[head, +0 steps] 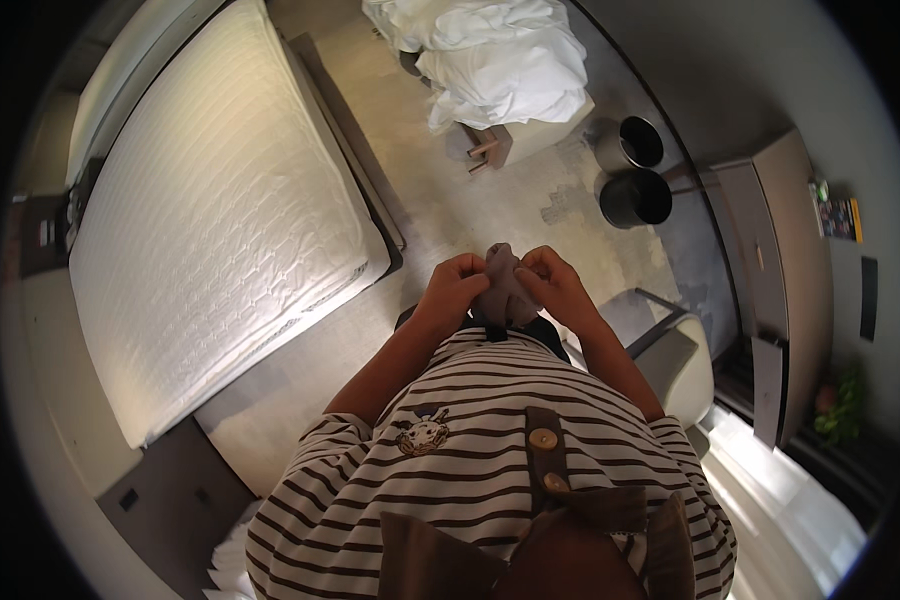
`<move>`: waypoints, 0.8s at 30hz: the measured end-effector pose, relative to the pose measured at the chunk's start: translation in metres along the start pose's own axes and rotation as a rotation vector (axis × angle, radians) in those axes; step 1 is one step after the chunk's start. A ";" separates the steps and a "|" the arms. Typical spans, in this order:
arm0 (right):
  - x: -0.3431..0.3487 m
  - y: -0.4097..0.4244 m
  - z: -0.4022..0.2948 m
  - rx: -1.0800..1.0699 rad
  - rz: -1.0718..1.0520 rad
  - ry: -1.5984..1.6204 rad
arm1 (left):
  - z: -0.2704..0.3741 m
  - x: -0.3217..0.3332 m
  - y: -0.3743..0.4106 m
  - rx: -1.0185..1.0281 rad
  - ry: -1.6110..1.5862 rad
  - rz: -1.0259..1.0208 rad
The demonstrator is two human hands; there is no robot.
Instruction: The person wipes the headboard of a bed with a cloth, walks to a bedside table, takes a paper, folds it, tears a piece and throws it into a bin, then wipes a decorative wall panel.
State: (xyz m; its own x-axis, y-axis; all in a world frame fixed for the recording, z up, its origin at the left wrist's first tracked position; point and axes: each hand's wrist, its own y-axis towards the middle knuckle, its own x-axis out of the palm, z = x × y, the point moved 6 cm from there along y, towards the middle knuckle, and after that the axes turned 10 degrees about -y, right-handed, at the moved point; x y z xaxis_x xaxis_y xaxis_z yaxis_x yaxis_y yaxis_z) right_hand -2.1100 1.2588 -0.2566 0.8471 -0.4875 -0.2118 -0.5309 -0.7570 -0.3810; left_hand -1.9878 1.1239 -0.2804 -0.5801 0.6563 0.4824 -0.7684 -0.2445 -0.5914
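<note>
A crumpled grey-mauve cloth (pixel 504 281) hangs between my two hands, in front of my waist. On its left side, my left hand (pixel 457 289) pinches the upper edge between thumb and fingers. My right hand (pixel 551 277) grips the opposite side in the same way. The cloth's lower part drapes close to my dark trousers, and its far side is hidden from me.
A bare quilted mattress (pixel 232 247) lies on a bed base at left. White bedding (pixel 502 60) is heaped on a bench (pixel 547 135) ahead. Two bins (pixel 630 199) stand near a wooden cabinet (pixel 787 262). A chair (pixel 682 367) is close on my right.
</note>
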 end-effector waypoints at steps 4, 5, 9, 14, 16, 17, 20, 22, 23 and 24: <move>-0.013 0.016 0.005 0.013 -0.070 0.006 | -0.012 0.006 -0.001 0.051 -0.165 0.062; -0.016 0.022 0.004 -0.011 -0.110 -0.066 | -0.011 0.007 -0.002 0.072 -0.146 0.084; -0.024 0.039 -0.019 -0.128 -0.110 -0.190 | -0.009 0.011 -0.002 0.112 -0.210 0.123; -0.014 0.046 -0.043 -0.187 -0.197 -0.300 | -0.011 0.009 -0.015 0.185 -0.271 0.180; -0.005 0.048 -0.057 -0.297 -0.166 -0.397 | -0.001 0.004 -0.025 0.203 -0.210 0.182; 0.000 0.049 -0.063 -0.330 -0.167 -0.421 | 0.002 0.007 -0.032 0.270 -0.211 0.227; 0.019 0.050 -0.076 -0.435 -0.141 -0.467 | 0.001 0.001 -0.043 0.275 -0.354 0.180; 0.037 0.052 -0.080 -0.485 -0.172 -0.513 | 0.003 -0.005 -0.053 0.267 -0.458 0.132; 0.046 0.051 -0.082 -0.512 -0.187 -0.535 | 0.002 -0.011 -0.060 0.285 -0.530 0.149; 0.058 0.050 -0.085 -0.518 -0.222 -0.529 | 0.000 -0.019 -0.068 0.317 -0.607 0.170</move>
State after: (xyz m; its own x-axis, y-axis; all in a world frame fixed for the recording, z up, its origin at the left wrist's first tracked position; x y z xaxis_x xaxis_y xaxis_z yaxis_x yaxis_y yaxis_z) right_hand -2.0897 1.1558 -0.2113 0.7650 -0.1264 -0.6315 -0.1810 -0.9832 -0.0225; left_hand -1.9248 1.1285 -0.2494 -0.6761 0.0986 0.7301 -0.6420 -0.5650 -0.5182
